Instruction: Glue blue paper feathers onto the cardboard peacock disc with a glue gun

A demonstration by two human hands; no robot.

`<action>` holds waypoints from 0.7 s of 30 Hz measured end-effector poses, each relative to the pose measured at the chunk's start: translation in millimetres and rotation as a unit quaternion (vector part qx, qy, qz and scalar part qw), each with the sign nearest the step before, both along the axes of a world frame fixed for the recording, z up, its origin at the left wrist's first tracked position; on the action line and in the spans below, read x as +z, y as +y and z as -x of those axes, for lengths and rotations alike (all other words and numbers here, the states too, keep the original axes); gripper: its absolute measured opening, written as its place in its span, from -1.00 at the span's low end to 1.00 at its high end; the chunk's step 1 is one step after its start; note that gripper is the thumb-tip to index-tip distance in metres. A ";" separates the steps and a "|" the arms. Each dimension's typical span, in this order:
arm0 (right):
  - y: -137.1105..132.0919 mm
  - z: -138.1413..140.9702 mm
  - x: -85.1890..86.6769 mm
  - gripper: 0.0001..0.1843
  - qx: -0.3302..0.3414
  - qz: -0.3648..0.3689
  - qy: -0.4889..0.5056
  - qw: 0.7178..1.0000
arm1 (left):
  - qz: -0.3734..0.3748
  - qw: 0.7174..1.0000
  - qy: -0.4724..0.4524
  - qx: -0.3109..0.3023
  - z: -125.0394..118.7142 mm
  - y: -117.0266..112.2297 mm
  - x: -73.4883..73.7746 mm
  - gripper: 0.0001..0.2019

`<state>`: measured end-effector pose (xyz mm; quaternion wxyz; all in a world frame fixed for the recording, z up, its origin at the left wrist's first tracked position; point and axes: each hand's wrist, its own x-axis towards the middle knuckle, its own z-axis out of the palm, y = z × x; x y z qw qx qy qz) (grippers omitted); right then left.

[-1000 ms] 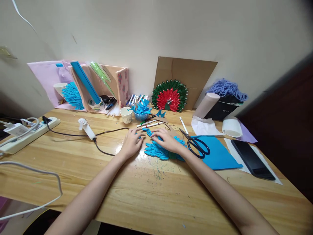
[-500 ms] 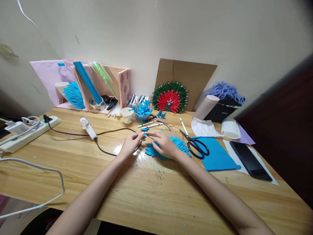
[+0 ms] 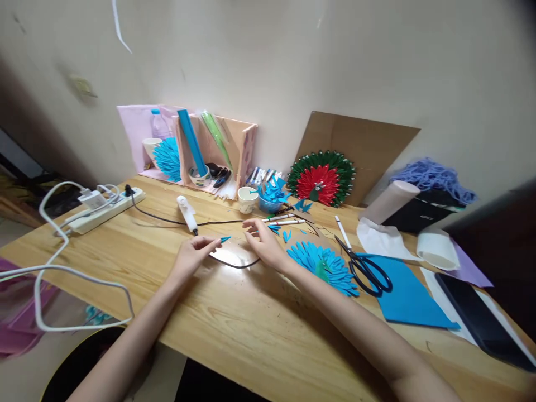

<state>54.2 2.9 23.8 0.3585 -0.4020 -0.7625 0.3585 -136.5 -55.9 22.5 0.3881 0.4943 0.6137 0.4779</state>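
Left hand (image 3: 196,251) with blue petal (image 3: 226,239), well inside front table edge (image 3: 218,368).

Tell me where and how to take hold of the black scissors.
Grip the black scissors by the handle loops, probably best from the near right: the loops point that way, partly over the blue sheet, while the blades point away to the left.

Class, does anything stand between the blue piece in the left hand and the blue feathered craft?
Yes: the right hand stands between the blue piece, pinched in the left hand, and the blue feathered craft. A black cord also loops beside that hand.
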 end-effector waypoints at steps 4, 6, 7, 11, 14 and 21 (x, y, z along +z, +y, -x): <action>22.2 81.6 -12.1 -0.50 -0.021 0.015 -0.047 0.999 | -0.008 0.995 -0.054 0.080 37.4 -14.2 -8.0 -0.66; 29.3 116.0 -16.9 -0.45 -0.024 0.011 -0.078 0.997 | -0.012 0.991 -0.073 0.111 52.3 -18.7 -11.6 -0.64; 31.8 129.7 -18.7 -0.48 -0.022 0.008 -0.092 0.995 | -0.016 0.989 -0.079 0.124 58.9 -20.2 -13.1 -0.64; 37.8 158.3 -23.3 -0.72 0.003 0.000 -0.118 0.993 | -0.022 0.981 -0.099 0.166 80.7 -22.0 -17.4 -0.62; 40.8 158.0 -26.0 -0.75 0.016 -0.003 -0.115 0.993 | -0.030 0.978 -0.098 0.181 92.4 -18.5 -18.6 -0.62; 40.5 152.5 -29.7 -0.60 0.011 -0.004 -0.102 0.995 | -0.064 0.975 -0.083 0.194 108.7 -3.7 -25.6 -0.68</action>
